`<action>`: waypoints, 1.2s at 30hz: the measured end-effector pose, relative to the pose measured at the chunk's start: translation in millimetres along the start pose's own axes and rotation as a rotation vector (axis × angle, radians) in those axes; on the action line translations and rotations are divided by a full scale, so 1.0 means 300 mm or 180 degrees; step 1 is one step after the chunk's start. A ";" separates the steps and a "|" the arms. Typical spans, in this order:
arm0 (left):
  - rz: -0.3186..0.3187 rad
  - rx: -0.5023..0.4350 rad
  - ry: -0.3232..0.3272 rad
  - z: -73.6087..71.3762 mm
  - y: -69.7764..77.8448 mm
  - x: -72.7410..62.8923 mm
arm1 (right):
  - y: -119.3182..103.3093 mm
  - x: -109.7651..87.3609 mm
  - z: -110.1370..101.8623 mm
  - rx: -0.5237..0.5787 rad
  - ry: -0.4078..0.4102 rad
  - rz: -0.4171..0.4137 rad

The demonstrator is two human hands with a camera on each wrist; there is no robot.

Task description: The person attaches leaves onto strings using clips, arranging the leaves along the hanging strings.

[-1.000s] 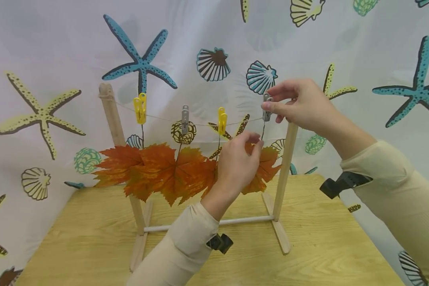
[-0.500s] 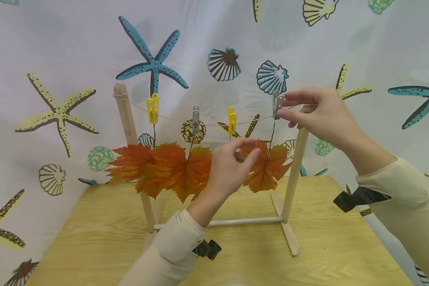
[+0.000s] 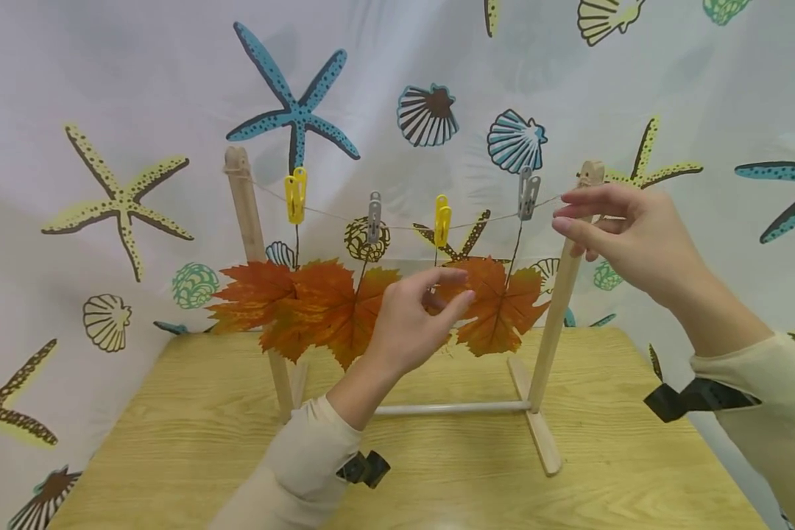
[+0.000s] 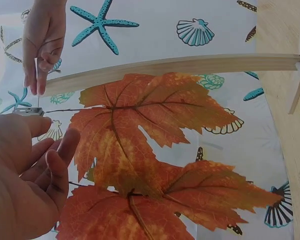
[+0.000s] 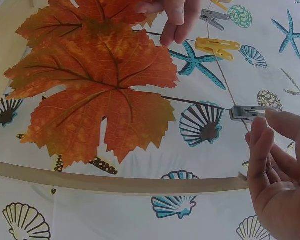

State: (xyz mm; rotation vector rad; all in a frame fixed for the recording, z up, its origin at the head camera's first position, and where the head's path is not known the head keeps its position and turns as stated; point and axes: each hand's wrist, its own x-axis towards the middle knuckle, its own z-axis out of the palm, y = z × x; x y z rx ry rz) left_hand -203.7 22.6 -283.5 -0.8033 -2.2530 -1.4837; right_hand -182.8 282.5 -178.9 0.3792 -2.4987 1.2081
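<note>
My right hand (image 3: 642,235) hovers just right of the grey clothespin (image 3: 527,194) in the head view, fingers loosely bent and holding nothing. That clothespin clips the dark stem of an orange maple leaf (image 3: 497,309) to a thin string (image 3: 483,221). Left of the leaf, my left hand (image 3: 411,316) has thumb and fingers apart with nothing between them. It partly covers the leaf under the nearer yellow clothespin (image 3: 442,221). Farther left, another grey clothespin (image 3: 374,218) and a yellow clothespin (image 3: 295,196) hold more orange leaves (image 3: 265,294).
The string runs between a left wooden post (image 3: 244,213) and a right wooden post (image 3: 556,324). A white bar (image 3: 457,408) joins their feet on the wooden table (image 3: 437,478). Behind hangs a white cloth (image 3: 172,73) printed with starfish and shells.
My right hand has let go of the right grey clothespin and moved away to the right. My left hand has drawn back down and left from the leaf's stem. The head view has shifted slightly.
</note>
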 end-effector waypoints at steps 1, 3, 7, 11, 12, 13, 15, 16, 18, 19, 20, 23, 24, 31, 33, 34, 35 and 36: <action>-0.0025 0.0045 -0.0031 -0.006 -0.003 -0.006 | 0.010 -0.004 0.004 -0.0024 -0.0012 -0.0020; -0.0082 0.0125 -0.0104 -0.014 -0.008 -0.020 | 0.029 -0.014 0.014 -0.0036 -0.0039 -0.0046; -0.0172 0.0225 -0.0267 -0.018 -0.009 -0.049 | 0.070 -0.045 0.041 -0.0072 -0.0126 0.0003; -0.0164 0.0413 -0.0384 -0.006 -0.007 -0.071 | 0.109 -0.096 0.061 -0.0284 -0.0220 0.0148; -0.0192 0.0469 -0.0427 -0.002 -0.006 -0.076 | 0.120 -0.111 0.064 -0.0363 -0.0244 0.0180; -0.0235 0.0522 -0.0477 0.001 -0.006 -0.082 | 0.131 -0.124 0.066 -0.0424 -0.0271 0.0192; -0.0351 0.0605 -0.0569 0.009 -0.006 -0.093 | 0.154 -0.150 0.068 -0.0522 -0.0329 0.0221; -0.0414 0.0625 -0.0619 0.011 -0.008 -0.097 | 0.166 -0.160 0.067 -0.0555 -0.0360 0.0222; -0.0492 0.0671 -0.0667 0.016 -0.015 -0.104 | 0.185 -0.179 0.069 -0.0607 -0.0384 0.0187; -0.0525 0.0691 -0.0682 0.017 -0.020 -0.108 | 0.194 -0.189 0.071 -0.0606 -0.0381 0.0164; -0.0557 0.0713 -0.0694 0.019 -0.025 -0.113 | 0.203 -0.201 0.075 -0.0597 -0.0370 0.0130; -0.0657 0.0771 -0.0770 0.031 -0.049 -0.127 | 0.227 -0.250 0.094 -0.0584 -0.0333 0.0085; -0.0686 0.0799 -0.0817 0.036 -0.057 -0.135 | 0.234 -0.271 0.103 -0.0593 -0.0331 0.0110; -0.0704 0.1080 -0.0987 0.051 -0.105 -0.183 | 0.277 -0.382 0.166 -0.0482 -0.0379 0.0297; -0.0721 0.1159 -0.0957 0.041 -0.114 -0.191 | 0.284 -0.390 0.183 -0.0444 -0.0368 0.0201; -0.0739 0.1183 -0.0948 0.035 -0.117 -0.196 | 0.286 -0.393 0.191 -0.0450 -0.0362 0.0159; -0.0757 0.1210 -0.0950 0.028 -0.119 -0.200 | 0.289 -0.396 0.199 -0.0466 -0.0350 0.0110; -0.0760 0.1230 -0.0954 0.021 -0.123 -0.205 | 0.291 -0.399 0.207 -0.0469 -0.0333 0.0052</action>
